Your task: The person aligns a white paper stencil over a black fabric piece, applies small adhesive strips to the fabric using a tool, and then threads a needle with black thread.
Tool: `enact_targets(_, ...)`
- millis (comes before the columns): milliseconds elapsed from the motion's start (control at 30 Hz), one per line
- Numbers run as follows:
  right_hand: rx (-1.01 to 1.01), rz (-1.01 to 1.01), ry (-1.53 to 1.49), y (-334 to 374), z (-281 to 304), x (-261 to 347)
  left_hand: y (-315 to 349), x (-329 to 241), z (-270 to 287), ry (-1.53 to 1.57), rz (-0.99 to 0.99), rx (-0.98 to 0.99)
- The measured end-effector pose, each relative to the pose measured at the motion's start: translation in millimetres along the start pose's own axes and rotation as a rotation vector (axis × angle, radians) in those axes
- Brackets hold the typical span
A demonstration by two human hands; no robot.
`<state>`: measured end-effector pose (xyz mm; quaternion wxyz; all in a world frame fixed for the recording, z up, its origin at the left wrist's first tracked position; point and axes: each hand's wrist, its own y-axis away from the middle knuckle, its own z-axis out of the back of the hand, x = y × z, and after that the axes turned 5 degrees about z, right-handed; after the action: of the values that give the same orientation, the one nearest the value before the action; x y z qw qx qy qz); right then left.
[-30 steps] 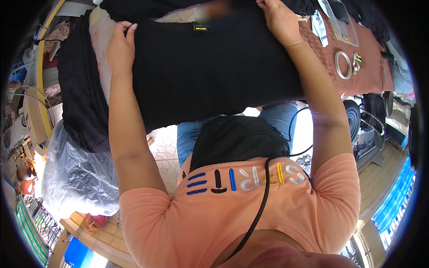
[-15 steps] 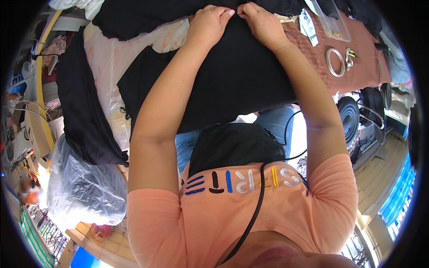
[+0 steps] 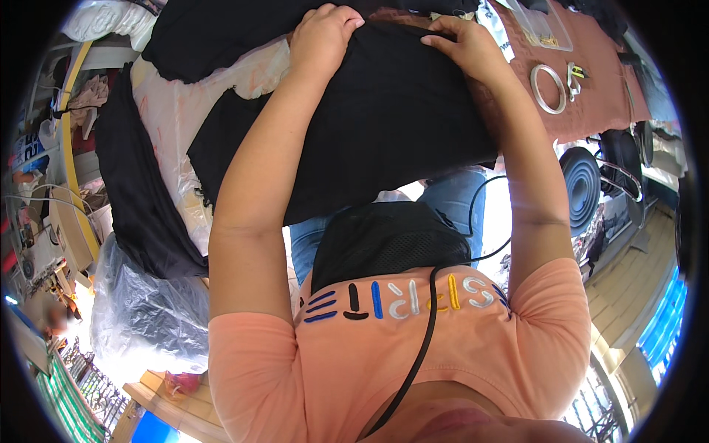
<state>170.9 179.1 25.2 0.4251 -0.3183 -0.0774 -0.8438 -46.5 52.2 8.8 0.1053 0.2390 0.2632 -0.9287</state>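
A wide piece of black cloth (image 3: 391,111) lies across the table in front of me and hangs over the near edge. Near its far edge, my left hand (image 3: 323,40) pinches the cloth between thumb and fingers. My right hand (image 3: 473,52) is by the cloth's far right corner, thumb and forefinger apart. Between those fingertips no cloth shows. Beyond my hands lies another dark cloth (image 3: 214,33), partly cut off by the upper rim of the picture.
On the brown table cover (image 3: 591,96) to the right are a white ring-shaped roll (image 3: 548,88), a small yellow-and-black tool (image 3: 576,72) and a clear plastic box (image 3: 550,29). A black strip of cloth (image 3: 133,177) hangs at the left, above a clear plastic bag (image 3: 148,317).
My hands were close together, both pinching the cloth's far edge. Now the right has moved right and its fingers have parted; the left has shifted slightly left, and the cloth's right side has shifted.
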Motion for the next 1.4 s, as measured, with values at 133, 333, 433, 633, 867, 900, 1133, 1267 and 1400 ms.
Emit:
enact_targets(133,-0.037,-0.113,0.011,5.4,2.8,-6.1,-3.6,-7.2,2.6,-0.079,-0.074,-0.018)
enact_targets(333,-0.045,-0.119,0.113,3.9,4.4,-5.3,-1.7,-26.5,11.3,-0.152,0.076,0.117)
enact_targets(433,-0.051,-0.138,0.085,3.3,3.0,-6.0,13.7,-33.6,-1.9,-0.089,-0.062,-0.050)
enact_targets(633,-0.120,-0.127,0.090,3.0,9.8,8.8,48.5,-53.4,-14.7,-0.282,-0.144,0.186)
enact_targets(867,-0.659,0.161,0.598,-27.2,45.2,-26.4,49.6,-60.8,-13.2,-0.327,-0.052,0.305)
enact_targets(900,-0.651,0.152,0.699,-32.7,51.8,-42.5,46.0,-64.1,-14.2,-0.318,-0.061,0.312)
enact_targets(1133,-0.691,0.151,0.607,-46.3,95.3,-29.2,39.2,-54.2,19.9,0.076,-0.048,0.238)
enact_targets(1267,-0.630,0.264,0.591,37.9,117.8,92.7,51.8,-44.4,79.4,0.325,0.036,0.017)
enact_targets(1400,-0.410,0.731,0.277,129.9,52.6,133.4,97.4,-28.4,117.2,0.472,0.352,-0.125)
